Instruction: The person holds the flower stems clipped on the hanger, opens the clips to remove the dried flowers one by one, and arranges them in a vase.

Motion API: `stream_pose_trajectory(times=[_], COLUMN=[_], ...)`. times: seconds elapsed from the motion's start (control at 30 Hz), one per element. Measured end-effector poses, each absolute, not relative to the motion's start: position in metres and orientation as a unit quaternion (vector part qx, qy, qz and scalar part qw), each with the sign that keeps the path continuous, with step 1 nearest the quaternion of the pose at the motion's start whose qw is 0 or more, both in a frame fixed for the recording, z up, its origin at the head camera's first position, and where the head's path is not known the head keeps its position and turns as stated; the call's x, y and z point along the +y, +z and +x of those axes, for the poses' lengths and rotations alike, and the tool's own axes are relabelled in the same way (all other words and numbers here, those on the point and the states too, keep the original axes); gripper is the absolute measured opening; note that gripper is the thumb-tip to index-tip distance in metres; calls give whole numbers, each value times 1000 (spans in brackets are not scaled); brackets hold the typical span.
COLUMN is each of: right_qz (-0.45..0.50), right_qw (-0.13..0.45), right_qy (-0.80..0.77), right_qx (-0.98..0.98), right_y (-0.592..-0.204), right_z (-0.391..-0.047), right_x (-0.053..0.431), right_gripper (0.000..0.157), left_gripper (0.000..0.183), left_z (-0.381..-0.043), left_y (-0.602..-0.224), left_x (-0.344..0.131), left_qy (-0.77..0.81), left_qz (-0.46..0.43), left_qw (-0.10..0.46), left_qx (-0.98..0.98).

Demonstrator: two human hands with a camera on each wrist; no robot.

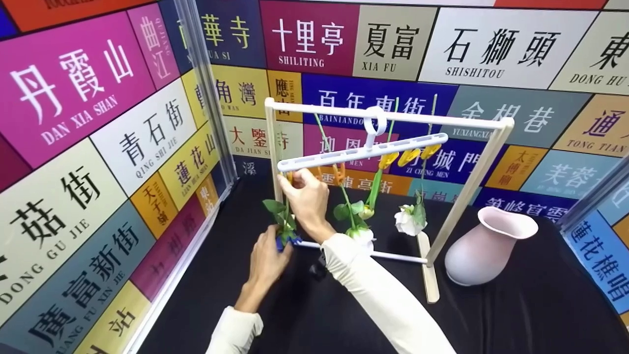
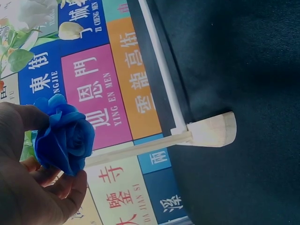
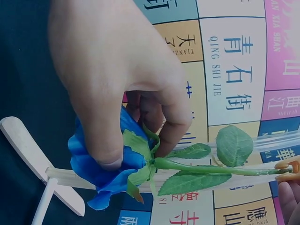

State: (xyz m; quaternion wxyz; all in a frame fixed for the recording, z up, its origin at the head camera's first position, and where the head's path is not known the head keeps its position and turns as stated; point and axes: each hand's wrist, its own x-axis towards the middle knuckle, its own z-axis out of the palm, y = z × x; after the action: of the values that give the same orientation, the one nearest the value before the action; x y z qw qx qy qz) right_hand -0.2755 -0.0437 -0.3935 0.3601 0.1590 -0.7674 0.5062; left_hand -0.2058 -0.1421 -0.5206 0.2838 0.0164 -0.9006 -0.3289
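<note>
A blue rose [image 2: 65, 136] hangs head down at the left end of a light-coloured clip hanger [image 1: 344, 156]. My left hand [image 1: 268, 255] holds the bloom from below, thumb and fingers around its petals. Up at the hanger's left end, my right hand [image 1: 307, 196] pinches an orange clip [image 3: 287, 171] at the rose's stem end; only its fingertips show in the right wrist view. The hanger tilts, left end lower. White roses [image 1: 410, 220] and a pale bud [image 1: 366, 212] hang head down from it, beside several yellow clips [image 1: 409, 157].
A wooden frame [image 1: 467, 196] carries the hanger by its hook on the top bar. A pink-and-white vase [image 1: 474, 255] stands to the right on the black cloth [image 1: 530, 295]. Sign-covered panels [image 1: 78, 88] enclose the back and sides. A small dark object [image 1: 317, 270] lies below the right forearm.
</note>
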Motion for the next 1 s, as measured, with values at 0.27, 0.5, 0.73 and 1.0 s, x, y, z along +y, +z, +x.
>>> stream_pose_trajectory(times=[0.27,0.5,0.73,1.0], right_qz=[161,165,168,185], right_qw=[367,371,383,368], right_qy=[498,498,490,512], right_qx=[-769,-767,-764,-754], right_y=[-390,-390,-391,-390], right_z=[-273,-272,-273,-272], right_x=[-44,-42,-41,-42], right_gripper=[20,18,17,20], left_gripper=[42,42,40,37], left_z=[-204,-204,-203,-199], left_y=[-522,-524,-526,-534], left_x=[-143,-145,-147,-147], left_qy=[-339,-349,-356,-358], left_qz=[32,36,37,25], left_qw=[280,279,277,274], left_qx=[-897,-894,-892,-892])
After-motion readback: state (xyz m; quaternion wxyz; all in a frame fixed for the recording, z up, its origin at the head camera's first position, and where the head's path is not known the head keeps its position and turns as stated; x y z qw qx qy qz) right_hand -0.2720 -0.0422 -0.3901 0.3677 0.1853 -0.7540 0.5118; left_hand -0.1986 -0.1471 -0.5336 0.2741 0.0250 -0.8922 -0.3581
